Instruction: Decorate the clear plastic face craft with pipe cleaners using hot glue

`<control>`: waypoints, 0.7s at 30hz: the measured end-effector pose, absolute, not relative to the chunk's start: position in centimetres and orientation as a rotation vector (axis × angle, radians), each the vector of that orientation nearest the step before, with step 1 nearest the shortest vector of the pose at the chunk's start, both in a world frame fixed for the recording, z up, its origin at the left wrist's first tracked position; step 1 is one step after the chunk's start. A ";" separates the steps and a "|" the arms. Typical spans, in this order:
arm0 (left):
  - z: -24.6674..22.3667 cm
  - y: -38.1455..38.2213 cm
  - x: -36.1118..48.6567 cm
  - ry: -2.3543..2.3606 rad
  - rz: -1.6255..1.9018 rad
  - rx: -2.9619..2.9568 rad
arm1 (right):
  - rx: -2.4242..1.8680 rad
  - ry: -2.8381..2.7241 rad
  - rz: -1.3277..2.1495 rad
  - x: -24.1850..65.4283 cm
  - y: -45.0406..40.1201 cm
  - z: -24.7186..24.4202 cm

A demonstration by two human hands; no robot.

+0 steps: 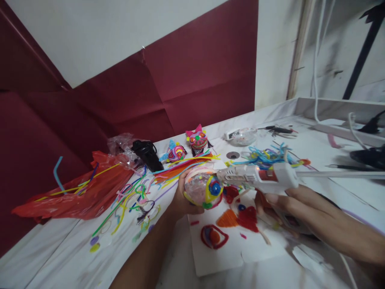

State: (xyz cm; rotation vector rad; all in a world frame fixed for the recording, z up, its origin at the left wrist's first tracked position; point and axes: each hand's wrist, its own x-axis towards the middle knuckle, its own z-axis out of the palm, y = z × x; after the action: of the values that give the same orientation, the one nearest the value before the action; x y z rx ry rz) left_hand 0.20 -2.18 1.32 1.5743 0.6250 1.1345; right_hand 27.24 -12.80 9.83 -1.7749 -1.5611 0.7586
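My left hand (pixel 181 198) is wrapped round a clear rounded ball (pixel 197 188) trimmed with coloured pipe cleaner, including a blue and yellow eye shape on its right side. My right hand (pixel 296 208) grips a white glue gun (pixel 264 176) by its handle, with a glue stick out of its back. The gun's nozzle points left and is at the ball's upper right edge; whether it touches is unclear. Below lies a white sheet (pixel 207 257) bearing a red-rimmed eye piece (pixel 214 237), an orange piece (pixel 227 219) and a red piece (pixel 248 219).
Two decorated heads (pixel 197 140) (pixel 176 152) stand at the back. Pipe cleaners (pixel 267 154) lie behind the gun. At left are a red plastic bag (pixel 99 188), a black object (pixel 147 154) and scattered pipe cleaners. A clear shell (pixel 245 137) and cables are at right.
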 end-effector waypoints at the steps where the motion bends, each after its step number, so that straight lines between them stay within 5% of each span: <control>1: 1.3 -2.2 0.3 0.621 1.136 1.590 | -1.783 -1.571 0.779 27.3 -12.8 9.8; 21: 1.4 -2.1 0.6 0.625 1.142 1.673 | -1.815 -1.609 0.815 27.8 -13.1 9.5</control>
State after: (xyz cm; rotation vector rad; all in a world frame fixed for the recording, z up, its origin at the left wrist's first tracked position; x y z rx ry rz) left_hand 0.63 -2.13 1.43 1.6730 0.6255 1.1418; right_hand 27.76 -13.09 9.50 -1.8154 -1.6091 0.8151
